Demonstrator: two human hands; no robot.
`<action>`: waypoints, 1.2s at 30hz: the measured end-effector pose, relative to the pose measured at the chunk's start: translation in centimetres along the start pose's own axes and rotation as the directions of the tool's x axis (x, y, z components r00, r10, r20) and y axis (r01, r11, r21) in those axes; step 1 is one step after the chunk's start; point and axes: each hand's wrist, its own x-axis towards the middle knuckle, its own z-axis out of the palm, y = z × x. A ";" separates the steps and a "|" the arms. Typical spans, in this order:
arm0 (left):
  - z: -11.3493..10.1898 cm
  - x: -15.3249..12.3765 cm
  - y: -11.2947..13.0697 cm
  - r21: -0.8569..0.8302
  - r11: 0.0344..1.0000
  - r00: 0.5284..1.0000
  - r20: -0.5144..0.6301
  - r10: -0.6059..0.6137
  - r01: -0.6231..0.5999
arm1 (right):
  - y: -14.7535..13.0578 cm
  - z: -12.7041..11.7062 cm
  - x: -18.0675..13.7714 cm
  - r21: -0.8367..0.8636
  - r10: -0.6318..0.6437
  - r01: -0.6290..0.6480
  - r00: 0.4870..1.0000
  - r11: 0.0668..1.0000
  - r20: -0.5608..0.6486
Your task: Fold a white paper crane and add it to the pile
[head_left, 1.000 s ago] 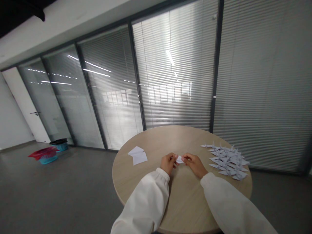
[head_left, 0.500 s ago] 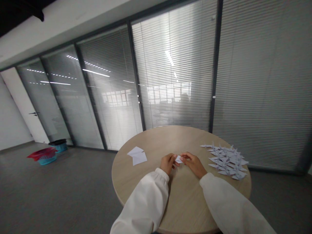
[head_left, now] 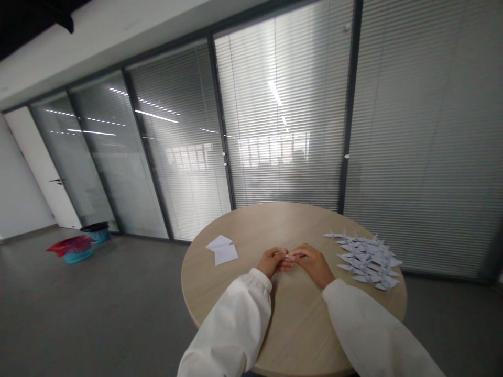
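Over the middle of the round wooden table [head_left: 291,335], a small folded piece of white paper [head_left: 288,256] is pinched between my two hands. My left hand [head_left: 275,262] grips its left side, with the lower fingers curled beneath. From the right, my right hand [head_left: 312,263] closes thumb and fingers on the other end. Most of the paper is hidden by the fingers; only a thin edge shows. White sheets of paper [head_left: 226,254] lie to the left of my left hand. Right of my right hand sits a cluster of several folded paper cranes [head_left: 367,262].
Glass partitions with blinds [head_left: 283,120] stand behind the table's far edge. On the floor at far left are a blue bin with a red liner [head_left: 74,248] and another with a black liner [head_left: 98,233]. A white door [head_left: 43,167] is beyond them.
The folded paper has turned from showing a white face to a thin edge. My left fingers have spread further under it, and my right fingers have shifted slightly. The view moved a little.
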 end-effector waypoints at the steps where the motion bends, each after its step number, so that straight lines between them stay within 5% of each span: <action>1: -0.1 0.0 0.0 -0.007 1.000 1.000 -0.004 0.008 -0.008 | -0.1 0.0 0.0 0.001 -0.016 0.016 1.000 1.000 0.001; 36: -1.0 0.2 -0.3 -0.069 0.997 0.998 -0.053 -0.022 0.018 | 0.4 0.0 -0.2 -0.054 0.016 -0.017 1.000 0.998 -0.024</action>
